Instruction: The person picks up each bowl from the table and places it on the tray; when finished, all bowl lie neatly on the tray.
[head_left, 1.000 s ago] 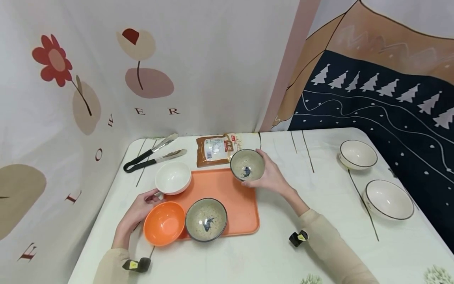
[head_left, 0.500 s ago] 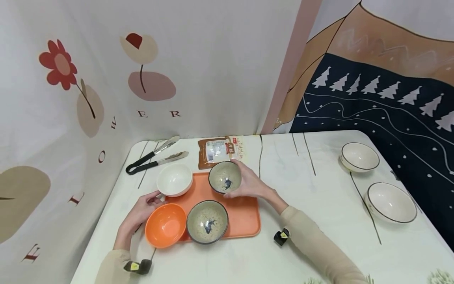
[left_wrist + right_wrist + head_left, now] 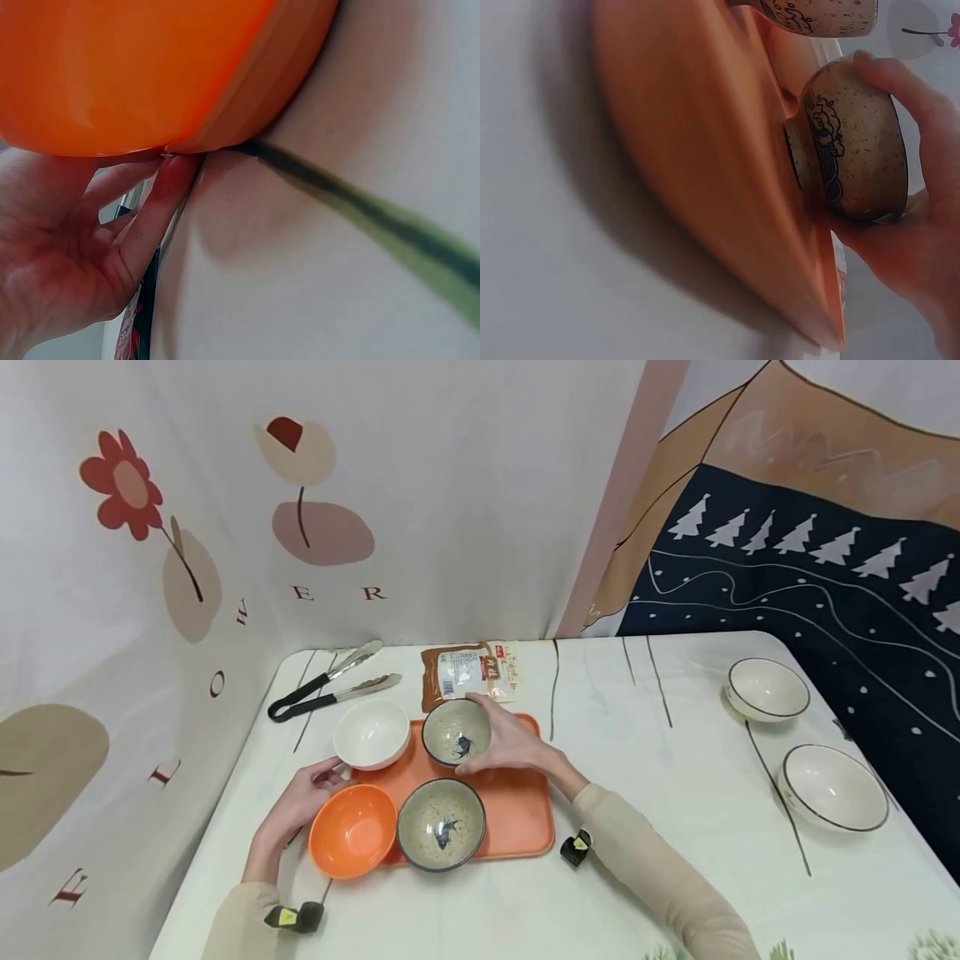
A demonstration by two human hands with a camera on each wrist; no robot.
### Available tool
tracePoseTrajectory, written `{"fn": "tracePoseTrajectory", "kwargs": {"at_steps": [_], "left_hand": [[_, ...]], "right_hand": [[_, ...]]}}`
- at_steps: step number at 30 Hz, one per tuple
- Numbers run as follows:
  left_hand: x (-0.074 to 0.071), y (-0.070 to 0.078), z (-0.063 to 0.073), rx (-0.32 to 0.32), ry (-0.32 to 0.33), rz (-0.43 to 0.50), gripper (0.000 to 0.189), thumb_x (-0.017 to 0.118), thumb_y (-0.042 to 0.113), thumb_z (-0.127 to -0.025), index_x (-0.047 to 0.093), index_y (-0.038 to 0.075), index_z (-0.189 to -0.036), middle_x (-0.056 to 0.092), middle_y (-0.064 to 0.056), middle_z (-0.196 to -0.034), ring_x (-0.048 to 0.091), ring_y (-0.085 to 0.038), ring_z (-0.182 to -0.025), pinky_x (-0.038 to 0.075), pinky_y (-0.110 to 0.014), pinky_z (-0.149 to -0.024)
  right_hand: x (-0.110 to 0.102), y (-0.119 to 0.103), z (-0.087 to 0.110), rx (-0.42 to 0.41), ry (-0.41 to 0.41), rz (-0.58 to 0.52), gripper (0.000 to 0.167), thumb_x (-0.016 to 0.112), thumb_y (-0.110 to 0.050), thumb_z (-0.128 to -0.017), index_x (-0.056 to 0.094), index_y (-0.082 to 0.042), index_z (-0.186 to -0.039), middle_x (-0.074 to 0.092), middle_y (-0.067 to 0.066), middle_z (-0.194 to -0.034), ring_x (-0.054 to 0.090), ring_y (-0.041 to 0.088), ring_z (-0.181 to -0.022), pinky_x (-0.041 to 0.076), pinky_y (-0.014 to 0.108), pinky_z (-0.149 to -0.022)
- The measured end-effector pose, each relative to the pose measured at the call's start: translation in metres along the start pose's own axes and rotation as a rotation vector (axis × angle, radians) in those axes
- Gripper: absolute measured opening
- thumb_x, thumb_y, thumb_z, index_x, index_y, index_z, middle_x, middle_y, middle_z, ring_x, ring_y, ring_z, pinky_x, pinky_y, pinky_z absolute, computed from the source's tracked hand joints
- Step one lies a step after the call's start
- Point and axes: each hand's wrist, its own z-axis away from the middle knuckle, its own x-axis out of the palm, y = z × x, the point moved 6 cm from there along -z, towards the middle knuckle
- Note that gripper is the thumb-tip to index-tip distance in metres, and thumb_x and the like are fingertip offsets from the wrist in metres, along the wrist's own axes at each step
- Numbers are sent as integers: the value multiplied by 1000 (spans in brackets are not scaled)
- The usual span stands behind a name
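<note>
In the head view, my right hand (image 3: 506,735) grips a small speckled grey bowl (image 3: 453,727) by its rim and side, a blue fish painted inside. The right wrist view shows this bowl's (image 3: 859,142) foot close over the orange tray (image 3: 705,150). A larger matching bowl (image 3: 441,825) sits at the tray's front. My left hand (image 3: 303,797) is at the tray's left edge, between a white bowl (image 3: 371,733) and a glossy orange bowl (image 3: 352,831). Its fingertips (image 3: 176,172) touch below the orange bowl; I cannot tell whether they pinch the tray.
Black-handled metal tongs (image 3: 330,685) lie spread behind the white bowl. A brown and clear food packet (image 3: 465,672) lies behind the tray. Two cream bowls with dark rims, a smaller one (image 3: 767,689) and a larger one (image 3: 834,787), stand at the table's (image 3: 645,760) right side.
My right hand has carried the small grey bowl leftward over the tray, from its back right corner to the place behind the larger grey bowl. My left hand has stayed in place.
</note>
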Motion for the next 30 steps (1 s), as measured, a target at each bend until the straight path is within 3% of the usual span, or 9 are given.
{"fn": "tracePoseTrajectory", "kwargs": {"at_steps": [6,10,14,20,30], "left_hand": [[1,0,0,-20,1,0,63,64,13,-96,40,-2,-153,57,-16,-110,53,-22,-92,46,-26,-75],[0,0,0,-12,1,-6,63,64,13,-96,40,-2,-153,58,-15,-109,53,-22,-91,46,-27,-74],[-1,-1,-1,-8,4,-7,62,63,11,-96,40,-2,-153,58,-15,-108,53,-22,-90,45,-26,-74],[0,-1,-2,-13,2,1,63,63,10,-95,41,-3,-152,58,-15,-108,54,-21,-89,46,-26,-74],[-1,-1,-3,22,4,2,61,60,6,-94,42,-3,-152,60,-16,-108,55,-20,-89,47,-25,-76]], "right_hand": [[7,-3,-5,-12,-69,-17,130,94,-44,-62,18,-10,-161,31,14,-163,40,30,-145,32,53,-118],[11,-4,-6,-2,-96,-54,127,92,-43,-67,15,-10,-162,29,13,-163,37,30,-146,30,53,-119],[13,-5,-8,10,-94,-103,116,88,-41,-74,17,-11,-162,33,14,-160,39,30,-144,32,54,-117],[17,-9,-7,16,-99,-123,101,76,-46,-86,19,-13,-162,25,12,-165,29,31,-152,25,55,-121],[19,-10,-7,-19,-93,-146,98,69,-54,-89,19,-12,-162,25,11,-166,27,29,-153,25,53,-122]]}}
